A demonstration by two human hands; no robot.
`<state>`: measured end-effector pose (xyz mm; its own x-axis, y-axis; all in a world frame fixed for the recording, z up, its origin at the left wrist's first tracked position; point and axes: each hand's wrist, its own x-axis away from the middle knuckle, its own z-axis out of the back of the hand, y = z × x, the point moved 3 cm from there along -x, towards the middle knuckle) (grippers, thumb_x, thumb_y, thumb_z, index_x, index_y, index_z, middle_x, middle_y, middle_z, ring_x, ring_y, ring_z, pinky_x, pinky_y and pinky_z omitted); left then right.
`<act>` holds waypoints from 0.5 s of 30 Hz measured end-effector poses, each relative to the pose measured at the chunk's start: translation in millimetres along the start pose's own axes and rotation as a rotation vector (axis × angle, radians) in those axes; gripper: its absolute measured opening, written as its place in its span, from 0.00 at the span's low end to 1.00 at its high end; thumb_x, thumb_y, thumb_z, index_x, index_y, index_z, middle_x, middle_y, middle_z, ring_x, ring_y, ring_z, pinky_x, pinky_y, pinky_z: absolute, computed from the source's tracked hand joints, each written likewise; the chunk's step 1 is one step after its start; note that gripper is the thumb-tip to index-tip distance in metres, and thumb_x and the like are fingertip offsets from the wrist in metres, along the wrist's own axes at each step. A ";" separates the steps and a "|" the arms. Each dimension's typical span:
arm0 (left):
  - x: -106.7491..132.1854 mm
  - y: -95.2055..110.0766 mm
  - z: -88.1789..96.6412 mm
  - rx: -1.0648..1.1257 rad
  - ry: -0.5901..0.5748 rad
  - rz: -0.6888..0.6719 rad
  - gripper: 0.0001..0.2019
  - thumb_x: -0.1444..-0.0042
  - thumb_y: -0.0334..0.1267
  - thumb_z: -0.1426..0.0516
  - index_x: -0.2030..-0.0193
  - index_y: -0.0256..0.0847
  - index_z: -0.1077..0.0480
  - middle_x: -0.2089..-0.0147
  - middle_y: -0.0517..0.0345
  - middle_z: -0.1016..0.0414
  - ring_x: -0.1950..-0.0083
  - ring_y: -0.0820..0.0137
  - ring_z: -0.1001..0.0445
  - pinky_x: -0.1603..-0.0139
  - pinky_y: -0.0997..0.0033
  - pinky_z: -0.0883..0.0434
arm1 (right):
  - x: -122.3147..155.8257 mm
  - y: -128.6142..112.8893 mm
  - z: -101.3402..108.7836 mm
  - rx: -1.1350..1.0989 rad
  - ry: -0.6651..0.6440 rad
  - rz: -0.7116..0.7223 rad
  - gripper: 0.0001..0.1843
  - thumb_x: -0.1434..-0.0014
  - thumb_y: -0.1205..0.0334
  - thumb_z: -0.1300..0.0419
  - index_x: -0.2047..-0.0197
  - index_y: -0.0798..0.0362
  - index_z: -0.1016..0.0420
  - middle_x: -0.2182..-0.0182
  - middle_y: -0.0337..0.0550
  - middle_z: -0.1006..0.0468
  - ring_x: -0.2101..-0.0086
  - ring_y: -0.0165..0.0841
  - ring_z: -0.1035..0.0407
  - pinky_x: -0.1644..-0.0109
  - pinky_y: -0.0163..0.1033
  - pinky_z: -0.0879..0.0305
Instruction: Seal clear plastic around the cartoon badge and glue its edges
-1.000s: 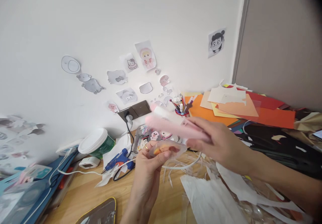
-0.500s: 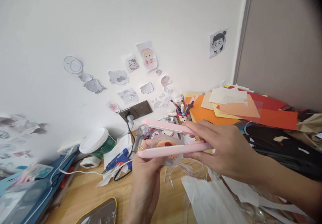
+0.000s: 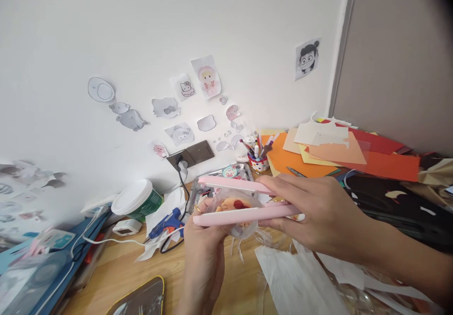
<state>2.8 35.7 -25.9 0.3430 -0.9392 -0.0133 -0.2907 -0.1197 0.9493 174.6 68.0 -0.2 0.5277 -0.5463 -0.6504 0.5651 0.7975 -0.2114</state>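
Note:
My right hand (image 3: pixel 311 206) is closed around the joined end of a pink two-armed tool shaped like a flat iron (image 3: pixel 244 216). The tool's arms are spread apart, its upper arm tilted above the lower one. Between the arms is a clear plastic bag (image 3: pixel 247 230) with an orange-yellow piece (image 3: pixel 235 204) bearing a red spot inside. My left hand (image 3: pixel 207 239), a ring on one finger, pinches the bag at its left side, near the tips of the tool. Some of its fingers are hidden behind the lower arm.
Behind my hands are a metal tray (image 3: pixel 240 168) of small decorated pieces and a pen cup (image 3: pixel 258 161). To the left lie a blue glue gun (image 3: pixel 166 223) with cords nearby and a lidded tub (image 3: pixel 136 199). Coloured paper (image 3: pixel 354 149) and white scraps (image 3: pixel 290 277) lie to the right.
The tool's upper arm has come down slightly, and the orange-yellow piece shows more between the arms. My left hand has shifted a little to the left.

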 end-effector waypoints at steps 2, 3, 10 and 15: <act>0.4 1.3 -1.3 0.008 0.000 -0.007 0.12 0.66 0.32 0.33 0.71 0.35 0.27 0.72 0.55 0.23 0.71 0.70 0.28 0.72 0.77 0.32 | 0.9 -1.0 1.4 0.005 0.027 -0.001 0.21 0.42 0.53 0.47 0.50 0.57 0.35 0.66 0.45 0.23 0.72 0.33 0.30 0.75 0.36 0.41; 0.1 1.5 -1.4 0.011 -0.005 -0.008 0.12 0.66 0.32 0.33 0.71 0.35 0.27 0.72 0.55 0.23 0.71 0.70 0.28 0.72 0.77 0.32 | 1.3 -1.6 2.2 0.006 0.039 -0.003 0.21 0.42 0.52 0.47 0.50 0.57 0.35 0.65 0.45 0.23 0.71 0.34 0.29 0.74 0.36 0.41; -4.8 -3.9 5.2 -0.043 -0.020 -0.016 0.13 0.68 0.32 0.34 0.72 0.35 0.29 0.73 0.53 0.24 0.73 0.68 0.29 0.76 0.74 0.35 | 2.9 -2.7 3.6 -0.036 0.022 -0.014 0.24 0.43 0.52 0.45 0.48 0.57 0.37 0.62 0.45 0.23 0.69 0.35 0.29 0.74 0.36 0.39; -5.6 -6.1 6.8 -0.039 -0.012 -0.023 0.14 0.68 0.34 0.34 0.72 0.37 0.30 0.73 0.54 0.24 0.72 0.64 0.27 0.73 0.70 0.33 | 3.3 -1.0 2.1 -0.114 -0.017 -0.049 0.24 0.43 0.50 0.45 0.47 0.55 0.37 0.60 0.46 0.23 0.67 0.36 0.29 0.71 0.38 0.36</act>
<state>-3.4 39.4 -33.8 0.3386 -0.9401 -0.0385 -0.2476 -0.1285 0.9603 177.2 64.9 -0.6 0.5123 -0.5886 -0.6254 0.5151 0.7933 -0.3246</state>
